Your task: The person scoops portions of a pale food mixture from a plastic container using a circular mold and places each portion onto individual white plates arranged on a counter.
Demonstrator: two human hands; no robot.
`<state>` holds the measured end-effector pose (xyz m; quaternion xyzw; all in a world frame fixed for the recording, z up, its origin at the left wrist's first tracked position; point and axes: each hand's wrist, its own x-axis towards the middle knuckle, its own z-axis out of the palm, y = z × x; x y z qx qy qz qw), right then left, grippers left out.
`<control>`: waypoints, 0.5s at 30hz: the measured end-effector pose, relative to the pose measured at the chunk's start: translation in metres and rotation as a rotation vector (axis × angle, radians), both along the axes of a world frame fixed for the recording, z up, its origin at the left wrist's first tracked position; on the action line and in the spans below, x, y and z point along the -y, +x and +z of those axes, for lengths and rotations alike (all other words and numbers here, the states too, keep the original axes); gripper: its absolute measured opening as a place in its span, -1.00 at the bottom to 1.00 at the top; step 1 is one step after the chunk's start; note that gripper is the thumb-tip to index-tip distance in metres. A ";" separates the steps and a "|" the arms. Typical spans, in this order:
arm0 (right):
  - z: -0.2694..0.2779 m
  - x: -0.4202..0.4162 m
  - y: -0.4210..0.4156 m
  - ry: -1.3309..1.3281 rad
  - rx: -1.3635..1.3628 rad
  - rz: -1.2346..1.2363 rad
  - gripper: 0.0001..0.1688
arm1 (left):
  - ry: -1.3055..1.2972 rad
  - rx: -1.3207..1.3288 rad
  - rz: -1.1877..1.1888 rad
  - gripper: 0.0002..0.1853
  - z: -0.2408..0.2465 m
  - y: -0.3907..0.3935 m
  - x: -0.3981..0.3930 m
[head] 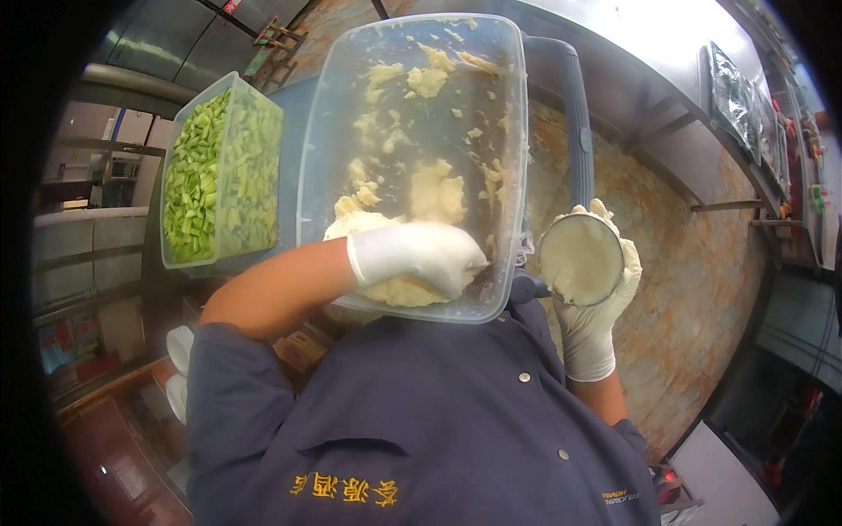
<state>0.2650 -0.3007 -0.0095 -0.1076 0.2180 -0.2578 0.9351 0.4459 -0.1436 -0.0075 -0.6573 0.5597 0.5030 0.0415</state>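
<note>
My left hand (431,256), in a white glove, is bent down over a pale, sticky dough-like paste (408,292) at the near end of a large clear plastic tub (411,138). The hand touches the paste; its fingers are partly hidden, so whether they grip any is unclear. Smears and lumps of the same paste cling to the tub's floor and walls. To the right of the tub, my right hand (598,315), also gloved and smeared with paste, holds a round, metal-rimmed bowl (582,260). A pale layer covers what shows inside the bowl.
A clear plastic bin (253,177) of chopped green vegetables (192,191) stands left of the tub, on a blue-grey surface (295,131). Beyond the bowl rises a grey tubular handle (580,131). A stainless steel counter (631,52) lies at the upper right, above a mottled floor (684,263).
</note>
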 end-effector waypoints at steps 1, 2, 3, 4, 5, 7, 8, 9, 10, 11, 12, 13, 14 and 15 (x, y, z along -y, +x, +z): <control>0.000 0.000 0.000 0.034 0.004 -0.015 -0.32 | -0.062 0.078 -0.041 -0.52 -0.016 -0.006 0.000; -0.004 0.001 -0.002 0.007 0.014 -0.002 -0.32 | -0.071 0.092 -0.128 -0.51 -0.028 -0.011 0.003; -0.008 0.001 -0.002 -0.018 0.029 0.013 -0.32 | -0.078 0.111 -0.212 -0.51 -0.031 -0.014 0.007; -0.010 0.002 -0.003 -0.043 0.044 0.027 -0.32 | -0.083 0.130 -0.297 -0.50 -0.034 -0.016 0.012; -0.008 0.002 -0.003 -0.036 0.032 0.020 -0.32 | 0.019 0.099 -0.311 -0.50 -0.037 -0.018 0.018; -0.003 -0.001 -0.003 -0.017 0.005 0.002 -0.32 | 0.231 0.031 -0.340 -0.49 -0.023 -0.024 0.034; -0.002 -0.002 -0.003 -0.010 -0.003 0.000 -0.32 | 0.303 0.014 -0.348 -0.47 -0.019 -0.023 0.040; 0.000 -0.003 -0.003 -0.003 -0.010 -0.002 -0.31 | 0.376 0.000 -0.355 -0.46 -0.013 -0.024 0.046; 0.001 -0.004 -0.002 0.004 -0.017 -0.006 -0.31 | 0.406 -0.019 -0.352 -0.46 -0.020 -0.023 0.046; 0.002 -0.005 -0.003 -0.017 -0.010 0.010 -0.31 | 0.437 -0.038 -0.351 -0.46 -0.029 -0.023 0.045; 0.002 -0.006 -0.004 -0.041 -0.006 0.020 -0.31 | 0.466 -0.058 -0.355 -0.46 -0.036 -0.022 0.045; 0.002 -0.005 -0.006 -0.064 -0.002 0.029 -0.31 | 0.495 -0.078 -0.361 -0.45 -0.043 -0.022 0.045; 0.002 -0.004 -0.007 -0.073 -0.001 0.033 -0.31 | 0.525 -0.098 -0.366 -0.45 -0.050 -0.020 0.046; 0.001 -0.002 -0.009 -0.080 -0.003 0.030 -0.31 | 0.466 -0.162 -0.325 -0.44 -0.049 -0.015 0.045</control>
